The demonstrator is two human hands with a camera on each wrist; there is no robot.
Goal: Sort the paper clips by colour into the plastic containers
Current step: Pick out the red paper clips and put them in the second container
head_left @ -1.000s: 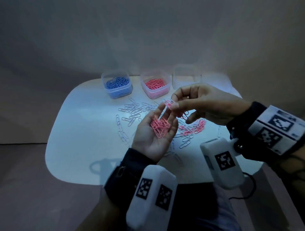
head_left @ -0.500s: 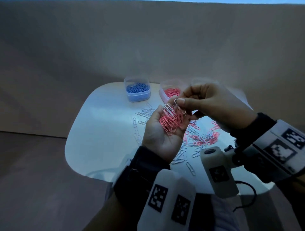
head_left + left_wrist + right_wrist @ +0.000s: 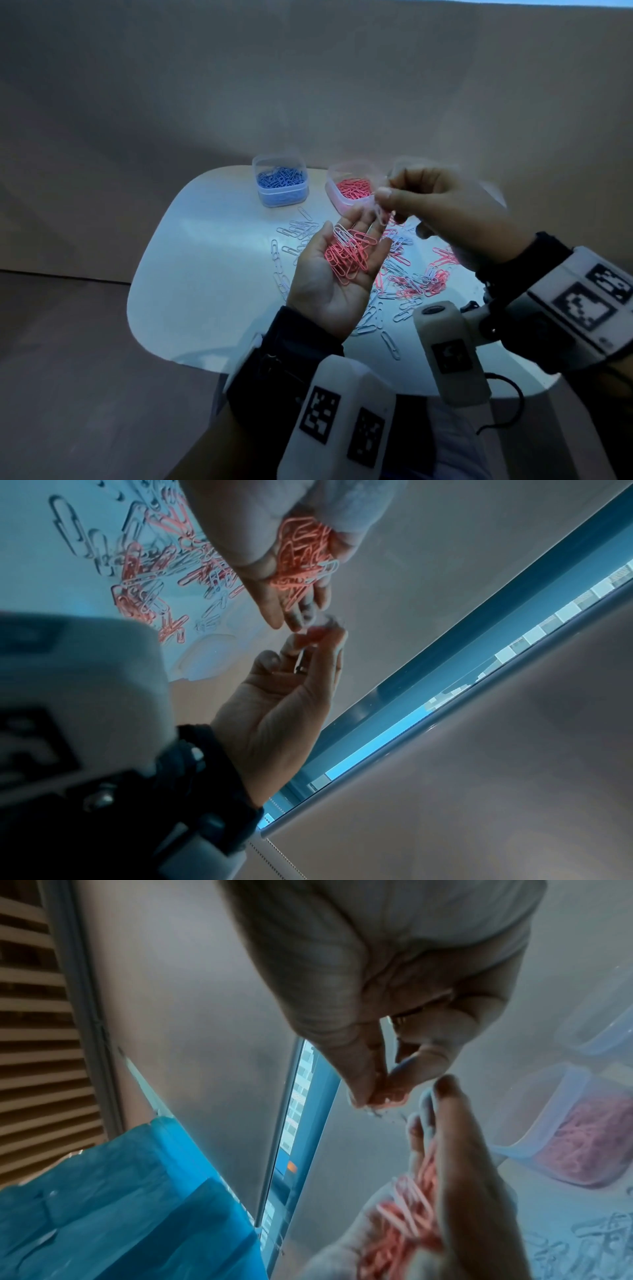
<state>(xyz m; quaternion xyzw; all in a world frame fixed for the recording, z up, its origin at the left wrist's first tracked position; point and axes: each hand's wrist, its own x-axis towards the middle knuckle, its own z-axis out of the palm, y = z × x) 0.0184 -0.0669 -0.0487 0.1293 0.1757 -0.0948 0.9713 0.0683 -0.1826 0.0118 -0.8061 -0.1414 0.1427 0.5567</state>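
One pale clip (image 3: 381,216) is hanging from my right hand (image 3: 445,209), pinched between thumb and forefinger just above the fingertips of my left hand (image 3: 337,274), where half a second ago those same fingers were down in the palm, working at the pile. I am reading that as the stray being lifted clear: it looks white or silver, though blur is making the colour hard to call. My left hand is lying palm up with the fingers relaxed, cradling a heap of pink clips (image 3: 349,257) with a couple of pale ones lying across the top. That means the handful is not yet clean enough to tip into the pink container (image 3: 346,192), which is standing beside the blue container (image 3: 281,186) at the far edge of the table (image 3: 191,274). A third, clear tub is mostly hiding behind my right hand. The pinched clip is hanging roughly upright, its long axis running top to bottom, lower end pointing down at my fingertips. The clips in my palm are mostly lying lengthwise along the hand, pointing towards the fingers. Many more mixed clips (image 3: 411,277) are lying scattered on the table beneath both hands.
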